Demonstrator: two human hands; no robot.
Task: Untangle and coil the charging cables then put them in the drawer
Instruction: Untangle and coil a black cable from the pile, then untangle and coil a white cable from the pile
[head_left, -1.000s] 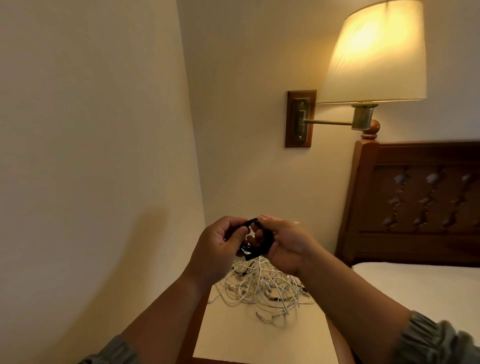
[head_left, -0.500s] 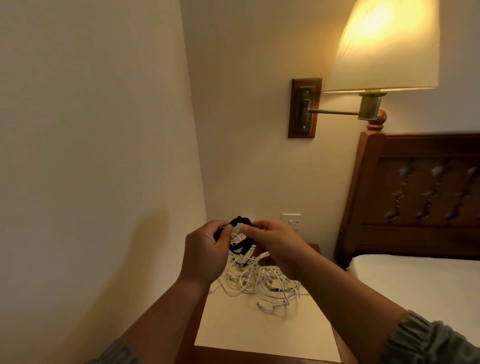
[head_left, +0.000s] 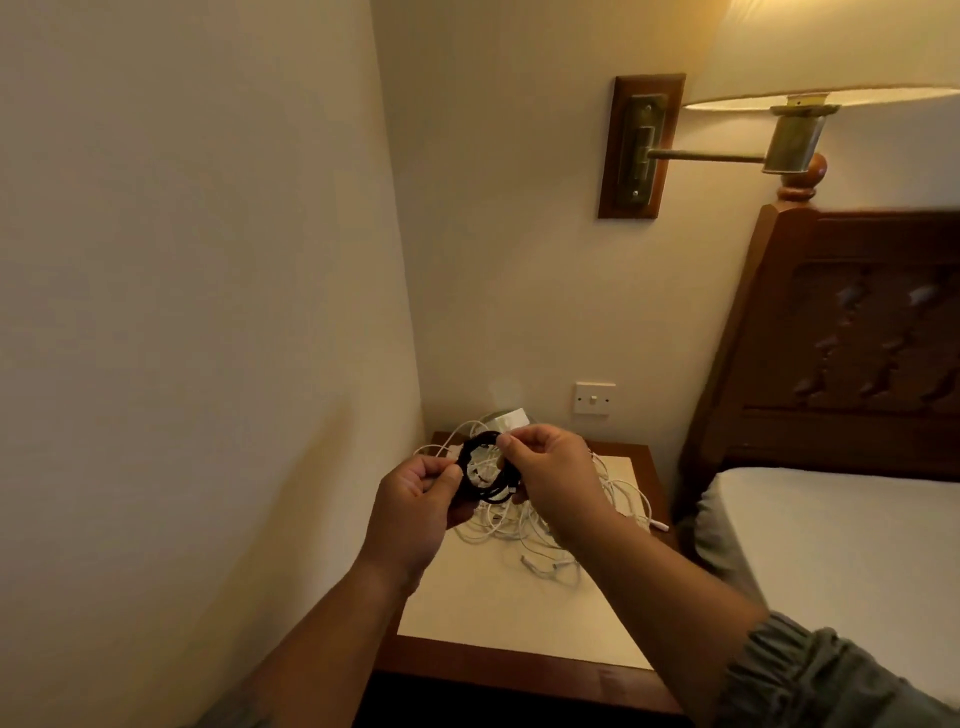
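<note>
Both hands' curled fingers (head_left: 511, 447) pinch a black cable (head_left: 485, 470) wound into loose round loops.

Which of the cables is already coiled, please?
The black cable, held by the left hand and right hand; the white cables lie tangled on the nightstand.

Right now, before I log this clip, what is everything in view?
black cable: one, black, coiled, between both hands
white cables: several, white, tangled on nightstand
nightstand: one, brown, pale top, room corner
switch: one, white, wall above nightstand
lamp: one, brass arm, cream shade, wall
headboard: one, dark brown, right
mattress: one, white, lower right
left hand: one, pinches black cable
right hand: one, pinches black cable
</note>
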